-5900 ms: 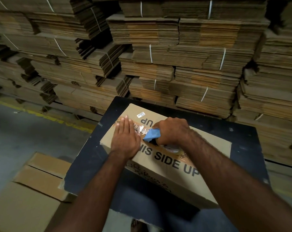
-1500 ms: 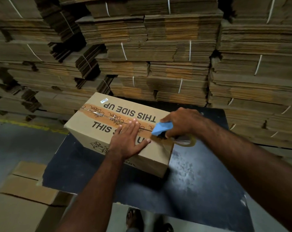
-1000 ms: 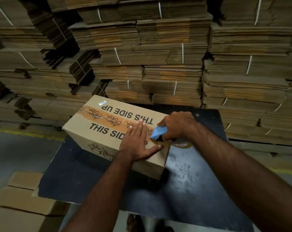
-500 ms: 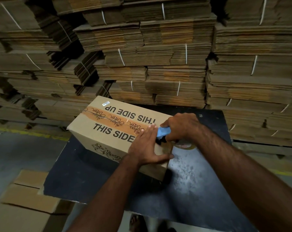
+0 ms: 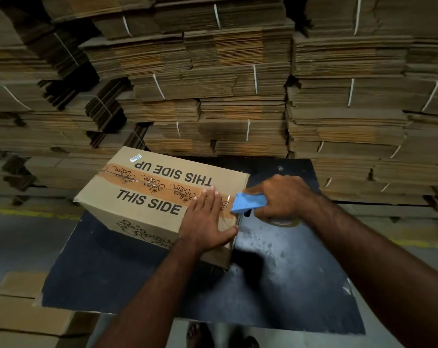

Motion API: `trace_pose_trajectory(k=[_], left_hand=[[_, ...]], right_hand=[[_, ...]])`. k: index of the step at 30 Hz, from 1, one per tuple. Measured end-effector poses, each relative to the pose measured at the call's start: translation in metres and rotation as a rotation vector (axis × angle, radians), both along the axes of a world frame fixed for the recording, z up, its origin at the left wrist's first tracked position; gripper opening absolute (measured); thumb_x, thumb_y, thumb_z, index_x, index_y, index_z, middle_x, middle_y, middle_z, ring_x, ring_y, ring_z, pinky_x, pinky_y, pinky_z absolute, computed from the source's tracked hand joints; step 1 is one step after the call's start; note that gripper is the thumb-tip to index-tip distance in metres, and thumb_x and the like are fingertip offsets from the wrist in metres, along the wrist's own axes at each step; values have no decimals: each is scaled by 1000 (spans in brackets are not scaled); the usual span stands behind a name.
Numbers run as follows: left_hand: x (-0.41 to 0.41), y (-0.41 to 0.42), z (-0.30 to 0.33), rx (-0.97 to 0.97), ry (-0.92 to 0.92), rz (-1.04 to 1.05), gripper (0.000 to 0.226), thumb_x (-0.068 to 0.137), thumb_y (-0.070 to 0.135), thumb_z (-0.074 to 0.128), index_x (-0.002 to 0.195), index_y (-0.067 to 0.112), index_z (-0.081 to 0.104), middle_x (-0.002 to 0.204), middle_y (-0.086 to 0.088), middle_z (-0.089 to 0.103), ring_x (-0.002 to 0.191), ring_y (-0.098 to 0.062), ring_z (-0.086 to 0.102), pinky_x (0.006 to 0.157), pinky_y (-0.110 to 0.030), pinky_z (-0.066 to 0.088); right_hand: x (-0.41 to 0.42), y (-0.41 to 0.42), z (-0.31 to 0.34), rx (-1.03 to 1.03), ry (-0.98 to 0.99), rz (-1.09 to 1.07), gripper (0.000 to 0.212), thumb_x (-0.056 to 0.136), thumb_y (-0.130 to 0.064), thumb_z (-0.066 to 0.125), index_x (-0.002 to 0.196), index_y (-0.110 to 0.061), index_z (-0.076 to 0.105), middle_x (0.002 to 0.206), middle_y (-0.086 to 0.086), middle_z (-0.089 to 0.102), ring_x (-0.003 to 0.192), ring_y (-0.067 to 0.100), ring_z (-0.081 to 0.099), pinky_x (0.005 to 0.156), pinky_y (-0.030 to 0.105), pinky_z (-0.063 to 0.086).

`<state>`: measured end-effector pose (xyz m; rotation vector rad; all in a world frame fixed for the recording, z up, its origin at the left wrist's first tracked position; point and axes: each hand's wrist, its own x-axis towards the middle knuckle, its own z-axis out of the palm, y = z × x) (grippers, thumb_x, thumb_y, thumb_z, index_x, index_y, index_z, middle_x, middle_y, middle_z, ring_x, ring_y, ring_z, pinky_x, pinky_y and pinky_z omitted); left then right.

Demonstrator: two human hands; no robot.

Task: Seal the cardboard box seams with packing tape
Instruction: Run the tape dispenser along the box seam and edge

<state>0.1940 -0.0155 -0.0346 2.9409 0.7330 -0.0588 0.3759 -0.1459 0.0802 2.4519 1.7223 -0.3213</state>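
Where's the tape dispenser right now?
In the head view, the blue tape dispenser is in the right hand, at the right end of the box, just past the left hand.

we've got the box [image 5: 162, 197] sitting on the table [image 5: 275, 285], up at its ten o'clock corner. our left hand [image 5: 207, 222] lies on the box's near right end, the tape dispenser [image 5: 248, 203] touching the box edge at three o'clock of that hand, held by our right hand [image 5: 280, 197]. stacked flat cartons [image 5: 238, 84] stand behind at twelve.
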Motion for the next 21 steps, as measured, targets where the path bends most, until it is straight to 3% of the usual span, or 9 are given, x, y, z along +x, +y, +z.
trace_pose_trajectory(k=[2, 4, 8, 11, 16, 21], left_hand=[[1, -8, -2, -4, -31, -74, 94, 87, 71, 10, 159, 12, -2, 166, -9, -9, 154, -22, -7, 124, -40, -3], [2, -13, -3, -36, -76, -104, 88, 89, 64, 14, 159, 14, 0, 167, -7, -5, 154, -19, -4, 126, -43, 4], [7, -11, 3, -73, -114, -111, 91, 88, 64, 27, 160, 14, 2, 167, -5, -5, 154, -18, -3, 123, -35, -2], [17, -8, 5, -92, -95, -127, 87, 93, 57, 40, 160, 15, 3, 168, -4, -2, 154, -17, 1, 125, -38, 3], [17, -11, 0, -94, -51, -112, 79, 96, 56, 26, 159, 18, -3, 167, -1, -7, 153, -13, -4, 125, -40, 8], [18, -11, 1, -73, -32, -124, 75, 100, 54, 23, 159, 18, -6, 167, -2, -11, 153, -14, -7, 124, -37, 3]], right_hand=[[0, -4, -4, 19, 7, -14, 68, 80, -63, 59, 144, -49, 43, 117, -9, 65, 87, 11, 45, 72, 31, 37], [3, -9, -8, 35, 27, -37, 69, 79, -62, 60, 144, -51, 42, 115, -7, 65, 88, 13, 48, 72, 31, 36], [7, -15, -21, 73, 49, -59, 71, 77, -64, 60, 145, -54, 38, 113, -6, 65, 89, 14, 51, 72, 30, 36], [10, -16, -25, 104, 42, -56, 72, 77, -64, 61, 145, -54, 38, 111, -7, 65, 87, 12, 49, 71, 30, 36], [19, -40, -39, 113, 131, -24, 72, 85, -65, 58, 150, -53, 28, 97, -4, 52, 91, 15, 52, 72, 30, 43], [33, -69, -45, 78, 123, -43, 70, 91, -65, 53, 153, -47, 27, 98, -1, 50, 88, 15, 48, 72, 29, 38]])
